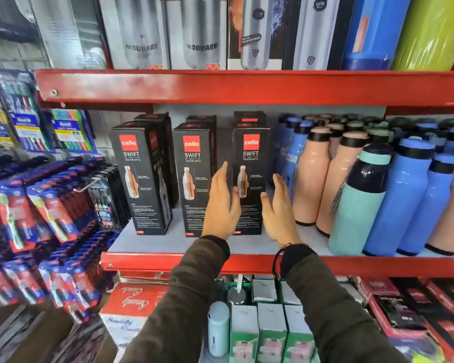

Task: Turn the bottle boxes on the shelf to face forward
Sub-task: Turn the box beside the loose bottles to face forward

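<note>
Hands (249,205) flanking box (252,163), bottom hidden

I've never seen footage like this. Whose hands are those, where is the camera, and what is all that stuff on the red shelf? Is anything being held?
There is no machine here: a person wears a camera on the head, so you look forward and down along both sleeves, as they do. The single picture shows a shop's red shelf. On it stand three black Cello Swift bottle boxes in front, printed fronts towards you: the left box, the middle box and the right box, with more boxes behind. Beside them on the right stand loose bottles: peach bottles, a mint bottle and blue bottles. Toothbrush packs hang at far left. The left hand and right hand are open, flanking the right box; neither grips anything.
</note>
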Demonstrator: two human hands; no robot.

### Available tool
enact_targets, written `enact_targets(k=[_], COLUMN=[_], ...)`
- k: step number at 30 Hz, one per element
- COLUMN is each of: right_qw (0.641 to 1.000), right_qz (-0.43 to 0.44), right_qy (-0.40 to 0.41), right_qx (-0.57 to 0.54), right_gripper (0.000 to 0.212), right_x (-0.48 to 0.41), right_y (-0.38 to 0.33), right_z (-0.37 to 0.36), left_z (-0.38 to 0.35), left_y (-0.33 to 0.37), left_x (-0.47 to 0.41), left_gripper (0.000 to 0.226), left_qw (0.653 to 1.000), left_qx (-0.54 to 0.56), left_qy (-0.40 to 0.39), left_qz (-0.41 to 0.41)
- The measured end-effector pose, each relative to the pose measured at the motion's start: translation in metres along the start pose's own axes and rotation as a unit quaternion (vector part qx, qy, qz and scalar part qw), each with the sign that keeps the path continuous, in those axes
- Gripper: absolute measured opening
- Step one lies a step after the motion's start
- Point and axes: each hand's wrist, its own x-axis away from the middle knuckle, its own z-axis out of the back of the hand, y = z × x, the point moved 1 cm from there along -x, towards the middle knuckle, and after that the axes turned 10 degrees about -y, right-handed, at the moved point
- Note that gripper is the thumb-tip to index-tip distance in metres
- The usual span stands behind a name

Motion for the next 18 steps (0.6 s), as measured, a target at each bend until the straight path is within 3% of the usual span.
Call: enact_targets(k=[3, 6, 9, 18], right_qw=[0.992, 0.980, 0.982, 0.984], right_qz=[-0.097, -0.135, -0.122, -0.109], right_qy=[-0.048, -0.078, -0.075, -0.041], right_qx=[-0.059, -0.125, -0.126, -0.135], right_gripper=[0.056, 0.048, 0.035, 0.035], right_x=[-0.012, -0.016, -0.018, -0.020], right_y=[0.012, 0.019, 0.022, 0.038], right_z=[-0.008, -0.020, -0.021, -0.025], left_z=[-0.013, -0.027, -0.034, -0.038], left_y=[-0.015, -0.021, -0.029, -0.042], left_x=[-0.005, -0.007, -0.009, -0.010], left_gripper=[0.060, 0.060, 0.054, 0.045], left_qw=[0.994, 0.983, 0.982, 0.981], left_qx=[0.048, 0.083, 0.075, 0.069], left_qy=[-0.040, -0.056, -0.041, 0.011], left_qz=[0.094, 0.151, 0.170, 0.181])
